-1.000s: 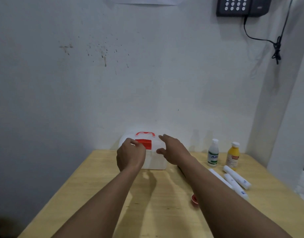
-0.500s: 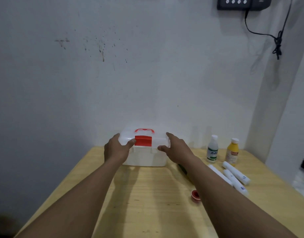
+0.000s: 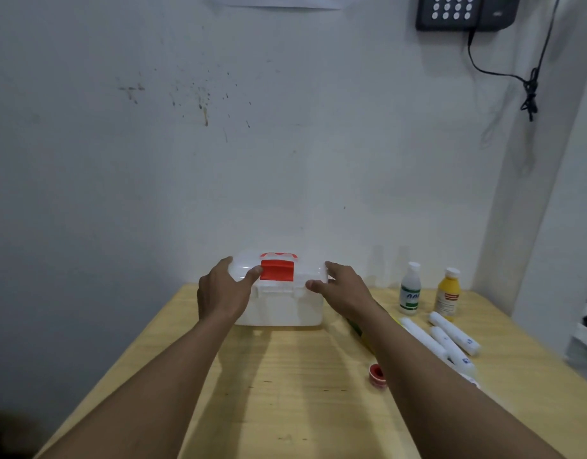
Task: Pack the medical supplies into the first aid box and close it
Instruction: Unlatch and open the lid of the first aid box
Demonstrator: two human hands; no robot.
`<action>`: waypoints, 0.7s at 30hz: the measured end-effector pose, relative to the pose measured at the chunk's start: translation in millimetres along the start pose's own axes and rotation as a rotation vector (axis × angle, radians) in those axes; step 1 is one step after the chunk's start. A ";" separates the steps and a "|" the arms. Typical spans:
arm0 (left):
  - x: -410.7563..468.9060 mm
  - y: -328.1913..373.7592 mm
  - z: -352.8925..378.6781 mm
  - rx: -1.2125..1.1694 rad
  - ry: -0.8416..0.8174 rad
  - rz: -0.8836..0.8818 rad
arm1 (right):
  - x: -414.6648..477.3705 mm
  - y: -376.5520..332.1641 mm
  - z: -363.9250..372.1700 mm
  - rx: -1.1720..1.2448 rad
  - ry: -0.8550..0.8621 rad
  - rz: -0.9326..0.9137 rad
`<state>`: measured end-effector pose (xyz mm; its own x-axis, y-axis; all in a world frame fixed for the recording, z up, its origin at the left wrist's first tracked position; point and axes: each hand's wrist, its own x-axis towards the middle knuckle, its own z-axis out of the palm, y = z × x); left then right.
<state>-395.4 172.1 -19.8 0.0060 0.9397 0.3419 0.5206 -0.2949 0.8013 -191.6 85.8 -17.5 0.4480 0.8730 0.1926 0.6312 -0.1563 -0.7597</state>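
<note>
A white first aid box (image 3: 279, 306) with a red latch (image 3: 276, 269) and red handle stands shut at the far middle of the wooden table (image 3: 285, 385). My left hand (image 3: 224, 291) grips the lid's left end, thumb next to the latch. My right hand (image 3: 343, 288) grips the lid's right end. To the right stand a white bottle (image 3: 410, 289) and a yellow bottle (image 3: 448, 294). Three white rolls (image 3: 453, 332) lie in front of them. A small red tape roll (image 3: 376, 374) lies beside my right forearm.
A white wall rises right behind the box. A dark keypad (image 3: 464, 11) with a hanging black cable (image 3: 530, 84) is mounted at the upper right. A green and yellow item (image 3: 360, 331) peeks out under my right forearm. The table's right edge drops off near dark objects.
Both hands moved from above the latch out to the lid's two ends and now hold it. The view shifted slightly.
</note>
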 end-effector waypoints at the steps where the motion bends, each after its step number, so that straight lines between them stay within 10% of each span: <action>1: -0.6 0.7 0.4 -0.025 0.008 -0.008 | -0.8 -1.9 0.4 0.015 -0.003 -0.009; 21: 38.0 29.0 -3.7 -0.398 0.152 -0.082 | 30.6 -23.5 -7.6 0.236 0.256 -0.004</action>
<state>-383.2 198.6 18.2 -0.1633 0.9352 0.3142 0.1441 -0.2925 0.9453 -188.0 112.6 11.0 0.6093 0.7244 0.3225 0.4829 -0.0164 -0.8755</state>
